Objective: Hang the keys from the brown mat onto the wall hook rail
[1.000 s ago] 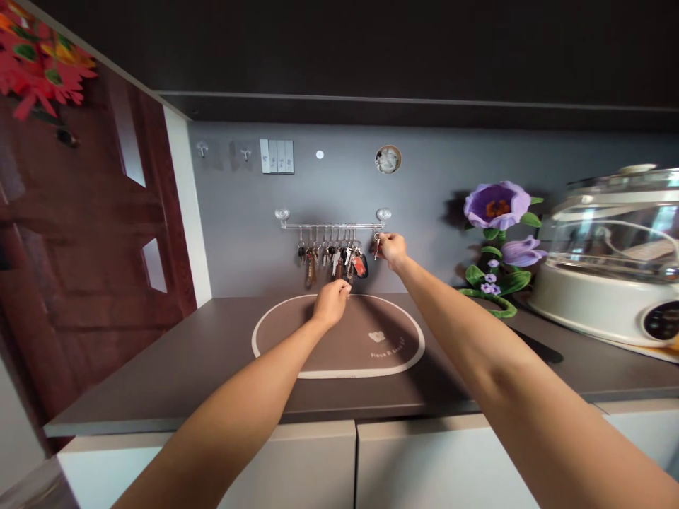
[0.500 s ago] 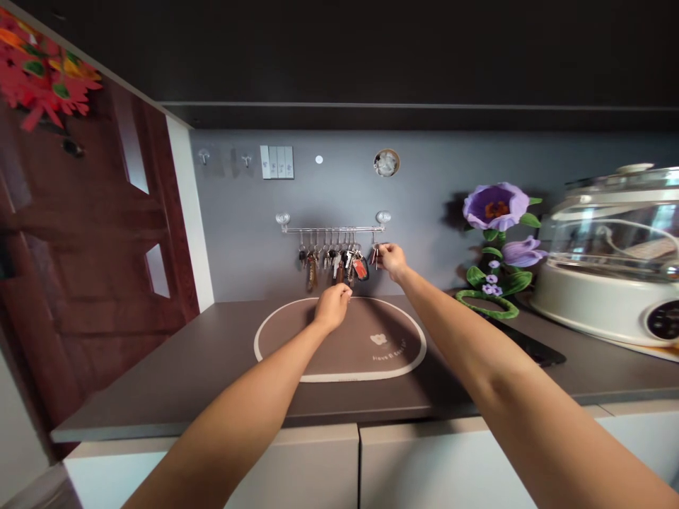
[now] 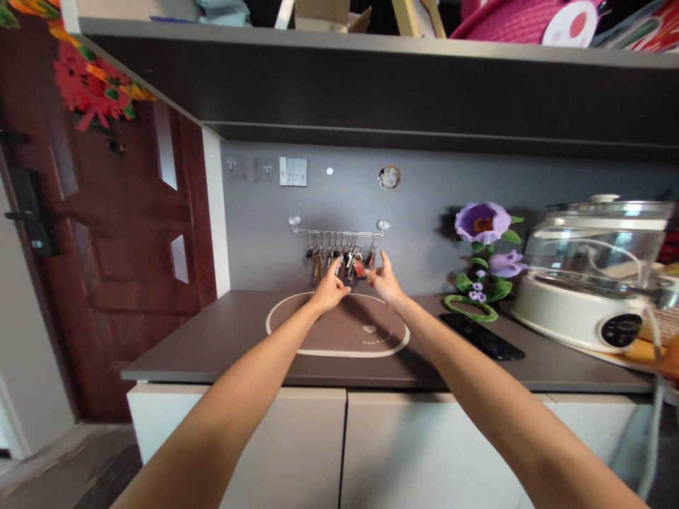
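A chrome rail [image 3: 337,232] with small hooks is fixed to the grey wall by suction cups, and a dense bunch of keys and fobs [image 3: 339,266] hangs from it. My left hand [image 3: 329,290] is just below the bunch, with its fingers reaching up at the keys. My right hand [image 3: 385,280] is close to the right end of the bunch, its fingers spread and holding nothing. A single key [image 3: 372,259] hangs just above those fingers. Both hands are above a brown oval placemat [image 3: 337,348] with a cream border.
The grey countertop [image 3: 212,346] ends at a front edge above white cabinets [image 3: 286,438]. A black phone [image 3: 482,336] lies to the right, next to an artificial purple flower [image 3: 482,225] and a glass-lidded cooker [image 3: 588,297]. A red door [image 3: 122,233] stands at the left.
The view has tilted up and drawn back. My right hand has left the key at the rail's right end and dropped lower. My left hand has risen toward the keys.
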Tool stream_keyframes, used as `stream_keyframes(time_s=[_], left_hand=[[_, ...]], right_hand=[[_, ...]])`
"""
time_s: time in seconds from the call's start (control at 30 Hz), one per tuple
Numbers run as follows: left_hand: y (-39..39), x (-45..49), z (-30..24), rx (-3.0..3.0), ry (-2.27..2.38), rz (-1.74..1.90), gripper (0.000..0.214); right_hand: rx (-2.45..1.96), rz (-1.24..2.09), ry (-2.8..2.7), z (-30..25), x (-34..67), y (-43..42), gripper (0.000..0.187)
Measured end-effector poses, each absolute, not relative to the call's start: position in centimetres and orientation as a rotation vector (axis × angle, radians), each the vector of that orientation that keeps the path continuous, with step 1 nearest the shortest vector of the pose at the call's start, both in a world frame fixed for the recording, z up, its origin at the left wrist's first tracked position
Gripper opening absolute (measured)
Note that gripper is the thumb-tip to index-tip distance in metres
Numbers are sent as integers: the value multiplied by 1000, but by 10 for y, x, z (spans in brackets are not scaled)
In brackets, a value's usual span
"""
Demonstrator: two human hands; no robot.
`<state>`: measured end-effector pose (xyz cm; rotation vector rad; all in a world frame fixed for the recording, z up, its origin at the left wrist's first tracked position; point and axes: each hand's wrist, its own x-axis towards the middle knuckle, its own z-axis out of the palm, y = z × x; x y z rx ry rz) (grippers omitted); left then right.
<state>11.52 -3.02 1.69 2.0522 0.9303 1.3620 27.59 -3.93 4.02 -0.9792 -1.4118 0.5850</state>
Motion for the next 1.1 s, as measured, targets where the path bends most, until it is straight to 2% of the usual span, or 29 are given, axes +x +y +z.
stream_keyframes(time_s=[0.1, 0.2, 0.33, 0.53, 0.8, 1.0, 1.1], left_hand=[[-53, 94, 22, 2055, 761, 1342, 98], [-73, 72, 14, 2071, 722, 1283, 102], [-90, 49, -7, 2100, 784, 1215, 102], [-97, 38, -22, 2120, 816, 1187, 102], [-97, 38, -24, 2051, 793, 1170, 104], [-92, 38, -15, 1863, 1052, 1219, 92], [-75, 35, -7, 1718, 1165, 1297, 93]], right_hand=[[-845, 613, -1584, 31, 267, -64, 96], [-783, 637, -1724, 16, 262, -87, 102], [-824, 683, -1842, -3, 259, -110, 99], [-852, 566, -1910, -14, 257, -122, 92], [-898, 556, -1852, -15, 256, -122, 92], [-1046, 608, -1725, -14, 263, -109, 84], [-1163, 569, -1582, -5, 272, -90, 82]])
